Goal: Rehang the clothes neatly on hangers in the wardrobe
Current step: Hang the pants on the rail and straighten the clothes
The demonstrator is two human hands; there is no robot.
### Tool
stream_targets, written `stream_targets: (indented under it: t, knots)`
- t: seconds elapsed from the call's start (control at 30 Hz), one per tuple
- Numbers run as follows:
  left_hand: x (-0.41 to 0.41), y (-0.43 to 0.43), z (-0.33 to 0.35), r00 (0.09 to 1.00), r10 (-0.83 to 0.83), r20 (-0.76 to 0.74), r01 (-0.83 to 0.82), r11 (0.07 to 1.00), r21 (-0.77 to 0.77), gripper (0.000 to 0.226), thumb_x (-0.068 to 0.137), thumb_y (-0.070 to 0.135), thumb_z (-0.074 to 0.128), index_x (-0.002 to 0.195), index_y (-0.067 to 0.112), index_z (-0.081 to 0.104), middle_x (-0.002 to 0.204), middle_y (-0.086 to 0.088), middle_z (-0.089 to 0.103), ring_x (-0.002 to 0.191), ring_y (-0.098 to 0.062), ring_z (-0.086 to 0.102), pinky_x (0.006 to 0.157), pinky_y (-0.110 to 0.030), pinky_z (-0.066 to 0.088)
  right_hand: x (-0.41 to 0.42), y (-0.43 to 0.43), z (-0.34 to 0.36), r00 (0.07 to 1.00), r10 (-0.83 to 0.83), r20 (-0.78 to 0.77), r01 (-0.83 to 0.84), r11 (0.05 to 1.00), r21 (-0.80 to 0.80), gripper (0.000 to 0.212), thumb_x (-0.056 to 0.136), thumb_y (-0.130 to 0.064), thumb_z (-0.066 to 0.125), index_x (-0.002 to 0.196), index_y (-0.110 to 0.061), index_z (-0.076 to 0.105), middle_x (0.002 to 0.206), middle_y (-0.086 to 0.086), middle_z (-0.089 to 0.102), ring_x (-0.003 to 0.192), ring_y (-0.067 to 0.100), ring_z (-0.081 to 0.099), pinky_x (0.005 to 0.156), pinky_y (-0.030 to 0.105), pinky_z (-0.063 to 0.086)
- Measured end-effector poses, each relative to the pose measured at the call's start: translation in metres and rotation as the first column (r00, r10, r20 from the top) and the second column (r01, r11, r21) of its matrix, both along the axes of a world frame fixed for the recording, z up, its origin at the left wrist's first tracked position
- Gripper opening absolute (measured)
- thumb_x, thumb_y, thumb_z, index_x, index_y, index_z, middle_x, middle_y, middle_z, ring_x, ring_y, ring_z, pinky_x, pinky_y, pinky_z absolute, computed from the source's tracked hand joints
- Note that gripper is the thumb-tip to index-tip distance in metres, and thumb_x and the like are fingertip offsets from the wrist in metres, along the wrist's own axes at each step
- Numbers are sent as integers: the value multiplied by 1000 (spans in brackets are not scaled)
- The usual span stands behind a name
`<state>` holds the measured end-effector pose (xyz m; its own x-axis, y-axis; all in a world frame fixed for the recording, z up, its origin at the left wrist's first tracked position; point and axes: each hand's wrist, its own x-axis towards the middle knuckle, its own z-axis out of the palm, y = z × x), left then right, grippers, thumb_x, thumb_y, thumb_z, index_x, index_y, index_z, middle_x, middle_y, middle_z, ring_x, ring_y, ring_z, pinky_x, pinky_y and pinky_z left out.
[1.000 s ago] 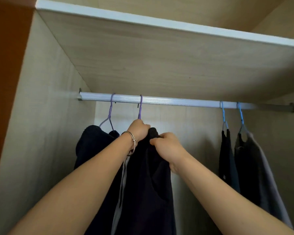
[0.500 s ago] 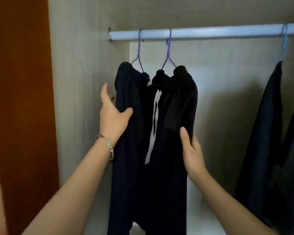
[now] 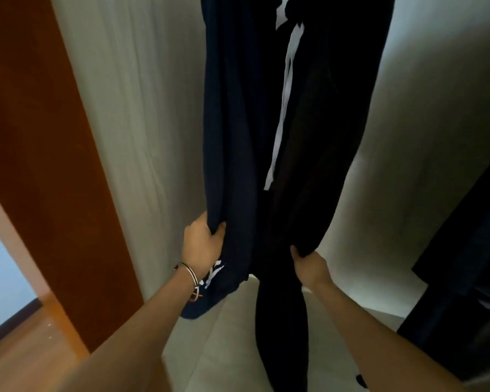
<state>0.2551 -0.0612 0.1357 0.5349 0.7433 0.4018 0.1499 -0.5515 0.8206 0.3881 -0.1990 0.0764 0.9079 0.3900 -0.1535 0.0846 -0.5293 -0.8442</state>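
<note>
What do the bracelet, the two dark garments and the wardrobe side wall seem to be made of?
Bracelet: thin and shiny, probably metal. Navy garment: soft matte fabric; it bunches where the left hand grips it. Black garment: similar soft cloth, creased where the right hand pinches it. Side wall: pale board with faint grain lines, likely laminate.

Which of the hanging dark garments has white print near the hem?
The navy garment, gripped by the left hand: white print near its hem. The black garment in the right hand shows only a white drawstring.

The white print (image 3: pixel 215 271) on the navy garment (image 3: pixel 232 123) cannot be read.
</note>
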Motion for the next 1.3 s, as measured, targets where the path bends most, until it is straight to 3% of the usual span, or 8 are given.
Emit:
stream_targets:
  t: [0.17, 0.3, 0.53, 0.67, 0.77, 1.0, 1.2, 1.3]
  knots:
    - [3, 18, -3, 1000, -21, -19, 22, 999, 43, 21, 90, 6, 52, 106, -2, 62, 85, -15, 67, 58, -6, 49, 54, -11, 36, -1, 47, 46, 999, -54, 6, 50, 955, 293, 50, 93, -38, 50, 107, 9, 59, 105, 29, 64, 97, 40, 62, 86, 44, 53]
    - [6, 22, -9, 999, -47, -23, 48, 999, 21, 24, 91, 9, 51, 112, 2, 60, 92, -15, 69, 71, -19, 59, 57, -12, 39, -12, 51, 31, 980, -27, 198, 2, 992, 126, 45, 90, -39, 54, 91, 6, 61, 83, 19, 65, 85, 37, 65, 72, 40, 55]
    - [0, 18, -35, 995, -101, 6, 101, 994, -31, 22, 90, 5, 53, 109, 1, 62, 69, 9, 60, 55, 1, 57, 54, 0, 42, -33, 25, -34, 999, 30, 29, -30, 1000, -4, 48, 85, -32, 64, 125, -7, 56, 118, 15, 66, 106, 29, 62, 85, 29, 51]
    - [-4, 12, -31, 981, -182, 67, 186, 981, -59, 52, 86, 12, 61, 134, 15, 42, 96, 18, 62, 92, -2, 62, 76, 1, 44, -29, 5, -25, 991, 114, -70, -123, 982, -142, 80, 66, -56, 72, 129, -10, 52, 125, 8, 61, 110, 23, 60, 91, 28, 51]
    - [-1, 3, 8, 936, -272, 223, 276, 961, 14, 81, 77, 31, 68, 144, 27, 22, 141, 9, 43, 128, -5, 45, 108, -25, 37, -14, -10, 9, 971, 231, -67, -239, 958, -161, 129, 27, -81, 66, 137, -17, 43, 135, 2, 54, 118, 18, 55, 99, 28, 47]
    - [1, -32, 122, 826, -269, 495, 178, 958, 224, 92, 76, 22, 70, 146, 27, 10, 146, 18, 20, 135, 5, 21, 113, -11, 20, -23, -54, 144, 895, 366, 254, -384, 923, 21, 38, 72, -38, 75, 107, -26, 65, 115, -7, 67, 105, 7, 62, 97, 26, 49]
    - [-7, -53, 194, 862, -274, 427, 25, 863, 504, 80, 72, 46, 64, 140, 20, 30, 150, 1, 29, 136, -15, 30, 114, -33, 24, -48, -112, 256, 723, -27, 690, -233, 931, 280, 61, 48, -72, 65, 89, -27, 63, 80, -5, 68, 79, 11, 67, 72, 21, 50]
    - [-14, -84, 225, 806, -194, 559, -170, 829, 533, 75, 70, 50, 46, 135, 14, 36, 148, -5, 28, 135, -19, 24, 108, -11, 13, -48, -145, 301, 557, -232, 798, -227, 882, 414, 41, 64, -61, 67, 72, -21, 65, 72, 3, 69, 74, 20, 67, 73, 32, 50]
